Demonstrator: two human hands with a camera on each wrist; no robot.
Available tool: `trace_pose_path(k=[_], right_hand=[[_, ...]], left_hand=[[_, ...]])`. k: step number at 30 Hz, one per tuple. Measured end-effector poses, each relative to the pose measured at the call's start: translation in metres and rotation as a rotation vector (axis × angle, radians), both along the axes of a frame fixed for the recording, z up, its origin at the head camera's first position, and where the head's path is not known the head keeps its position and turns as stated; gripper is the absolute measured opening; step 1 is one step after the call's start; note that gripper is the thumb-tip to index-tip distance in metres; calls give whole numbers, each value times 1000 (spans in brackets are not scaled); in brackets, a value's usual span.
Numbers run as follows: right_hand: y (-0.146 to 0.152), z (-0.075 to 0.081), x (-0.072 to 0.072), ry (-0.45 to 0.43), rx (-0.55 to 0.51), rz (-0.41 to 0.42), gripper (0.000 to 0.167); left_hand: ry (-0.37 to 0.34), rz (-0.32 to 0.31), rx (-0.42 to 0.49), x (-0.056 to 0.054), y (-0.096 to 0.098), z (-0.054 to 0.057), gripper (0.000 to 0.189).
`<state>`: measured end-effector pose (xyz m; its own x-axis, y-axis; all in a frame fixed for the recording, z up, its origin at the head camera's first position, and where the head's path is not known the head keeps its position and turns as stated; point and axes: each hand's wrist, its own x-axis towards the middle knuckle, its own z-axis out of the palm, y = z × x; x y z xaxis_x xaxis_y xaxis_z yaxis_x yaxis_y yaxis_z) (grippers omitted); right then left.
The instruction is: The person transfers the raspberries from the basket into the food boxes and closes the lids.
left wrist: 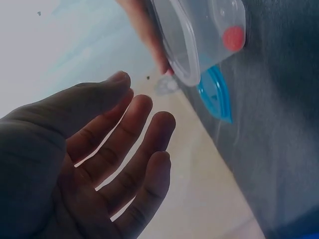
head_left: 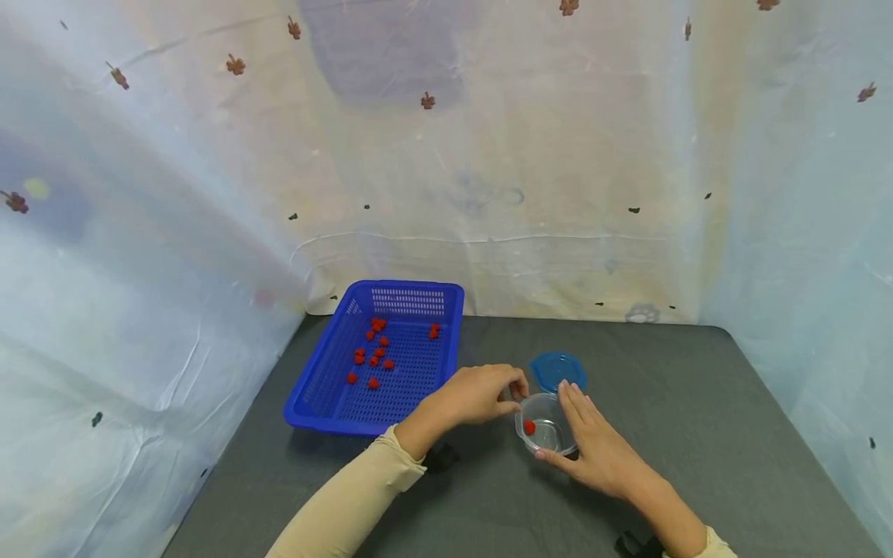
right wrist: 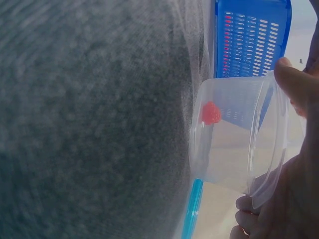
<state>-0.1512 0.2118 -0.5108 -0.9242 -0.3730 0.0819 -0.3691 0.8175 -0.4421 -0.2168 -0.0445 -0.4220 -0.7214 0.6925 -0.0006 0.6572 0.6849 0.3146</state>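
Observation:
A clear plastic tub stands on the dark table with one red raspberry inside, by its wall. My right hand holds the tub by its rim, thumb on the near side and fingers along the far right side. Just left of the rim is my left hand, its fingers loosely bent and nothing between them, as the left wrist view confirms for that hand. Behind the tub lies a blue lid. Several more raspberries lie scattered in a blue basket.
The blue slotted basket sits at the left of the grey-covered table, near its back edge. A pale patterned sheet hangs behind the table and along both sides.

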Motion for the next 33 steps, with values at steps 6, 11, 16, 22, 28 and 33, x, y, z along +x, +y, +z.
trace_pose_path(k=[6,11,16,22,28,33], right_hand=[[-1,0,1,4,-2,-3,119],[-1,1,1,0,0,-7,119],[-2,1,1,-2,6,-13,120],[-1,1,2,6,0,-8,119],[0,1,2,3,-1,-2,118],[-1,2,2,11,-1,2,117]], left_hand=[[-18,20,34,-3,-17,10,21],[-104,21,132,-13,-36,19,21],[-192,49,222,-21,-58,27,19],[-208,105,249,-32,-84,32,19],[-205,183,248,-44,-115,36,20],[-202,227,213,-55,-137,34,21]])
